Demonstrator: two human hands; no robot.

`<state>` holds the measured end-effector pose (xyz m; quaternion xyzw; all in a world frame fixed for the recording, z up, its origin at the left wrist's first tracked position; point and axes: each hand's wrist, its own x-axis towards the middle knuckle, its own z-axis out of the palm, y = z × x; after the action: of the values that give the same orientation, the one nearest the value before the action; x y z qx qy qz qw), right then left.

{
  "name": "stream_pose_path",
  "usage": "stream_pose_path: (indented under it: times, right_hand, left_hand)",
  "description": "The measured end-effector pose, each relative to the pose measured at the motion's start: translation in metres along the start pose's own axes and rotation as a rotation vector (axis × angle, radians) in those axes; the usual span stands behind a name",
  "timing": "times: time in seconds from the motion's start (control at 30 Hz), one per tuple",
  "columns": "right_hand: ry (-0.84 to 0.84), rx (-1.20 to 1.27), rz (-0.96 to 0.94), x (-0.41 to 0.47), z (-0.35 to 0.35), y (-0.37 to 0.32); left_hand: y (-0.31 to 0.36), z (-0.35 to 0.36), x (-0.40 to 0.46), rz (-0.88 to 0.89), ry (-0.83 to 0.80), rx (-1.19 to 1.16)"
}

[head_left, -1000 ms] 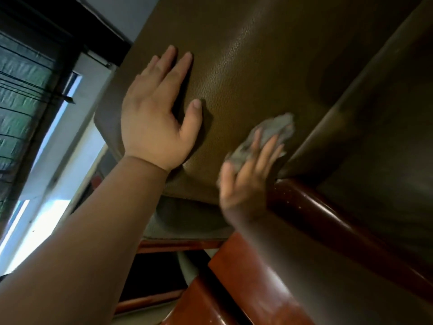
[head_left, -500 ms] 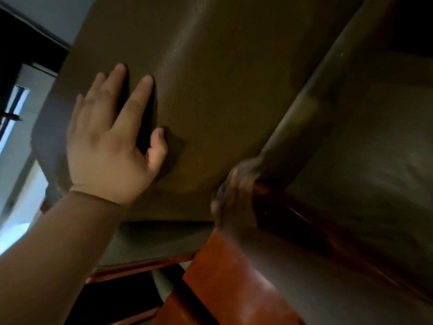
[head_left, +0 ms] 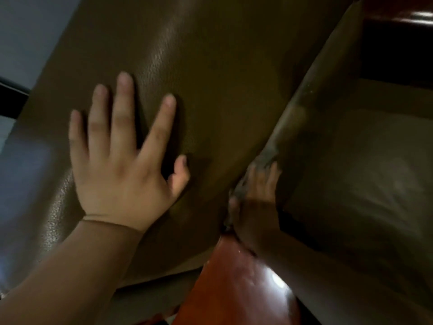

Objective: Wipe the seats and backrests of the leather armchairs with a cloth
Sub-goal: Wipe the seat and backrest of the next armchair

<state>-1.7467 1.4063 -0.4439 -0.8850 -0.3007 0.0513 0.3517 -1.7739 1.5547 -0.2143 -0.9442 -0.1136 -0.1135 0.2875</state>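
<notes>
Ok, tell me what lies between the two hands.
In the head view, only bare brown leather of the seat cushion lies between the flat left hand and the right hand, which presses the grey cloth into the crease.

I have a single head-worn view, tilted and very close, looking forward and down along both forearms onto the brown leather cushion (head_left: 210, 78) and the glossy wooden armrest (head_left: 239, 285) at bottom centre.
</notes>
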Motion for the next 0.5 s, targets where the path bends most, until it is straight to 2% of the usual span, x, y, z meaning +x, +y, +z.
stream_pose_path:
  times: [0.03, 0.1, 0.2, 0.27, 0.33, 0.4, 0.47, 0.5]
  right_hand:
    - [-0.100, -0.047, 0.016, -0.016, 0.006, 0.001]
    - [-0.159, -0.106, 0.065, 0.000, 0.007, 0.016]
    - [0.017, -0.131, 0.179, 0.076, -0.024, 0.042]
    - [0.017, -0.055, 0.267, 0.102, -0.046, 0.055]
    - [0.017, -0.127, 0.069, 0.078, -0.036, 0.051]
    - [-0.077, -0.108, -0.153, 0.028, -0.016, 0.044]
    - [-0.190, -0.164, -0.159, 0.006, -0.011, 0.052]
    - [-0.181, -0.151, -0.164, 0.020, -0.016, 0.063]
  left_hand:
    - [0.002, 0.001, -0.001, 0.047, 0.006, 0.020]
    - [0.004, 0.005, -0.002, 0.098, 0.013, 0.051]
    - [0.003, 0.008, -0.002, 0.103, 0.021, 0.070]
    - [0.003, 0.006, -0.002, 0.090, 0.002, 0.090]
    - [0.018, 0.002, 0.002, 0.044, -0.044, 0.086]
    - [0.048, 0.004, 0.015, 0.044, -0.117, 0.096]
    - [0.080, 0.018, 0.039, 0.133, -0.154, 0.117]
    - [0.093, 0.027, 0.053, 0.181, -0.160, 0.136]
